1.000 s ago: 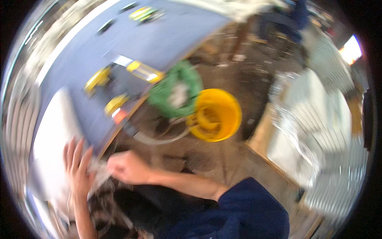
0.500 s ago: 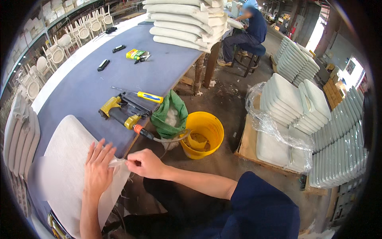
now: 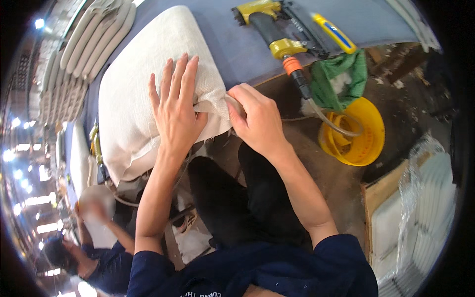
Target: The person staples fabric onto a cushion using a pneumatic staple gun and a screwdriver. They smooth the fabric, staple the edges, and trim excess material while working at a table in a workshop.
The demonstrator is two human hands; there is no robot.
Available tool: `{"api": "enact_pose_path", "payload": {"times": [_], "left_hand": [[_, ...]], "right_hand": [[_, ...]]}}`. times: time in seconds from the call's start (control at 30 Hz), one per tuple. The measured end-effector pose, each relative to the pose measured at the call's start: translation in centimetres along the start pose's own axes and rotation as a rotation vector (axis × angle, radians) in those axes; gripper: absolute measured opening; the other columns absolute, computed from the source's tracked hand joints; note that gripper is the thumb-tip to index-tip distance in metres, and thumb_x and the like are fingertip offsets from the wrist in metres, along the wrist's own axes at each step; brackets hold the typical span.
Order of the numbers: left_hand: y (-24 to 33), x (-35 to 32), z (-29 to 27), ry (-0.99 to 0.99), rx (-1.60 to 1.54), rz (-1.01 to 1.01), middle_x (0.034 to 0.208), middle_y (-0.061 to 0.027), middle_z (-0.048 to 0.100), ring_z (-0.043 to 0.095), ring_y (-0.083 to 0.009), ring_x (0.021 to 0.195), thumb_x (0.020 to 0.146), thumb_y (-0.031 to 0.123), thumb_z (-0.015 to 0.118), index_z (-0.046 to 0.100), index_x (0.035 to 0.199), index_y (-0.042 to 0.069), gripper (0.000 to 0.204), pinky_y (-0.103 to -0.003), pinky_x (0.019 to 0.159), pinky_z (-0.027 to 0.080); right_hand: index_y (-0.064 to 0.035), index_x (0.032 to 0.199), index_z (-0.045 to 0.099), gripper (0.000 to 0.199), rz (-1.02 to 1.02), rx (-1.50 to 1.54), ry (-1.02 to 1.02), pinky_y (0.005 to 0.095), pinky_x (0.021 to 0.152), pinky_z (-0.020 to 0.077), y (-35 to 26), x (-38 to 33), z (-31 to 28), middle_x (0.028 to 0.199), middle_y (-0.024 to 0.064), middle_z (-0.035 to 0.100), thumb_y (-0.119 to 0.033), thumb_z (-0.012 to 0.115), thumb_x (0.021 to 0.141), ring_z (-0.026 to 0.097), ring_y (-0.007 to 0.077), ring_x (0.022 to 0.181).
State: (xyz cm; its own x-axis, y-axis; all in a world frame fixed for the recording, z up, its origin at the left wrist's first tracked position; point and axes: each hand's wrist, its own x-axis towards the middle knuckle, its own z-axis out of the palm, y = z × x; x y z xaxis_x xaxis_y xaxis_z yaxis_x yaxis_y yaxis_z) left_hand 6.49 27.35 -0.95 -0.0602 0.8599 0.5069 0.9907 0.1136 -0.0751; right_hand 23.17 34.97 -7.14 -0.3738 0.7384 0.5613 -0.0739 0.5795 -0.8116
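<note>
A pale, fabric-covered seat cushion [image 3: 133, 94] lies on the blue-topped table in front of me, its loose cloth edge hanging at the near side. My left hand [image 3: 175, 111] rests on top of it, fingers stretched out and pressing flat, the thumb near the gathered cloth. At the cushion's right corner, my right hand [image 3: 257, 116] is closed on the fabric edge [image 3: 222, 106], which bunches into folds there. Its fingertips are partly hidden behind the cloth.
Beyond the cushion lie a yellow-and-black air stapler [image 3: 269, 32] with a hose and a yellow-handled screwdriver [image 3: 334, 32]. A green bag [image 3: 341, 81] hangs by a yellow bucket [image 3: 373, 131]. Stacked cushions [image 3: 96, 37] stand left. Another person [image 3: 106, 272] works at lower left.
The view has swung down and closer to the cushion. My right hand still grips the cloth at the corner, now bunched against the cushion; my left hand stays spread on top.
</note>
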Motion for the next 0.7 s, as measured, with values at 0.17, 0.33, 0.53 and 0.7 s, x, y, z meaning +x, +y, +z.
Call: {"api": "enact_pose_path", "payload": {"times": [0.17, 0.33, 0.53, 0.7], "left_hand": [[1.9, -1.4, 2.4, 0.192, 0.068, -0.167, 0.162, -0.0106, 0.056, 0.037, -0.0381, 0.161, 0.060, 0.025, 0.069, 0.049, 0.161, 0.013, 0.104, -0.068, 0.130, -0.009], [3.2, -0.9, 2.9, 0.168, 0.164, -0.153, 0.161, -0.0150, 0.058, 0.038, -0.0385, 0.160, 0.077, 0.020, 0.064, 0.054, 0.155, 0.009, 0.080, -0.063, 0.132, 0.006], [2.9, -0.9, 3.3, 0.133, 0.177, -0.155, 0.164, -0.0199, 0.053, 0.042, -0.0441, 0.157, 0.080, 0.024, 0.067, 0.058, 0.154, 0.011, 0.075, -0.063, 0.130, 0.017], [2.3, -0.6, 3.0, 0.105, 0.163, -0.110, 0.159, -0.0252, 0.057, 0.048, -0.0466, 0.153, 0.089, 0.034, 0.071, 0.061, 0.151, 0.007, 0.068, -0.061, 0.129, 0.023]], "right_hand": [[-0.0036, 0.086, 0.060, 0.018, 0.029, 0.144, -0.102, 0.0486, 0.062, 0.0500, 2.9, -0.7, -0.4, 0.079, 0.0160, 0.061, -0.014, 0.069, 0.098, 0.064, 0.0419, 0.073], [-0.0042, 0.083, 0.060, 0.023, 0.061, 0.332, -0.159, 0.0489, 0.059, 0.0491, 4.8, -2.0, -0.3, 0.075, 0.0176, 0.059, -0.016, 0.069, 0.100, 0.063, 0.0424, 0.070], [-0.0055, 0.086, 0.062, 0.019, -0.013, 0.338, -0.198, 0.0446, 0.060, 0.0546, 4.1, -2.1, -0.7, 0.076, 0.0149, 0.063, -0.016, 0.072, 0.099, 0.068, 0.0370, 0.068], [-0.0078, 0.090, 0.063, 0.016, 0.045, 0.271, -0.201, 0.0423, 0.060, 0.0560, 2.8, -2.8, 0.1, 0.078, 0.0103, 0.064, -0.016, 0.077, 0.092, 0.069, 0.0309, 0.065]]}}
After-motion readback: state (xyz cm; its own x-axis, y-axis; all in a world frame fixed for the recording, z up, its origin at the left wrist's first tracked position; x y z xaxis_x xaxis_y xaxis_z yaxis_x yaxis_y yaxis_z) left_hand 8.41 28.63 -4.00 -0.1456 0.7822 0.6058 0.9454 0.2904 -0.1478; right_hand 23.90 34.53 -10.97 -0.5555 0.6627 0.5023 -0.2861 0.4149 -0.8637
